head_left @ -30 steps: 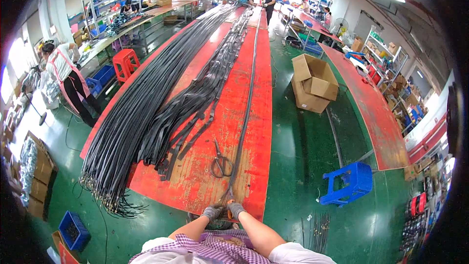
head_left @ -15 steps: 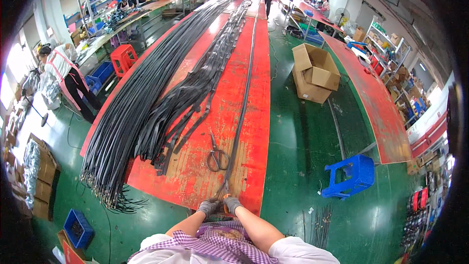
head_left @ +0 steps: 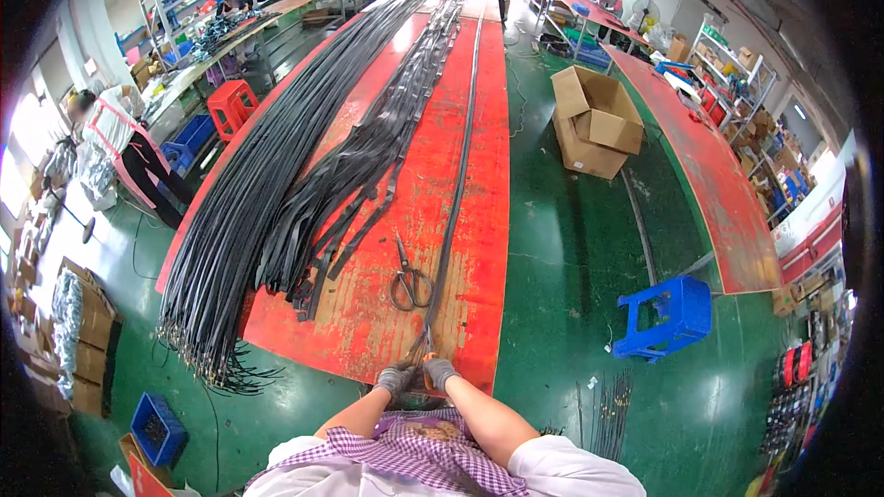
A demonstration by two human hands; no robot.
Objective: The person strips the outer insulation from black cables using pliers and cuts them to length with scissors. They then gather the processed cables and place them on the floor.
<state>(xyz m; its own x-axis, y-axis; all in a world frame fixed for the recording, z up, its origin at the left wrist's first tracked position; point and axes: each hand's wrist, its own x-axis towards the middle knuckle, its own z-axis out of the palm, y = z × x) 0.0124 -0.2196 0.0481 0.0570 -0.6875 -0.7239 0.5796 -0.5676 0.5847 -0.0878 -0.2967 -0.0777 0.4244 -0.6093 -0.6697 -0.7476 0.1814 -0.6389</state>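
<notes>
- The left hand (head_left: 395,378) and the right hand (head_left: 440,372), both in grey gloves, sit close together at the near end of the long red table (head_left: 368,313), at about 6 o'clock in the view; the two hands are closed around the near end of a thin black cable bundle (head_left: 453,193), the fingers pinched narrow on its frayed tip
- The cable bundle runs straight from the hands toward 12 o'clock, along the right part of the table, far into the room
- A pair of scissors (head_left: 411,281) lies flat on the table just beside the bundle, at 11 o'clock from the hands, not touched
- A loose heap of black strips (head_left: 359,175) lies at 11 o'clock; a wide mass of black cables (head_left: 239,221) lies at 10 o'clock, its ends hanging over the table edge
- A blue plastic stool (head_left: 665,315) stands on the green floor at 2 o'clock; open cardboard boxes (head_left: 594,124) stand at 1 o'clock
</notes>
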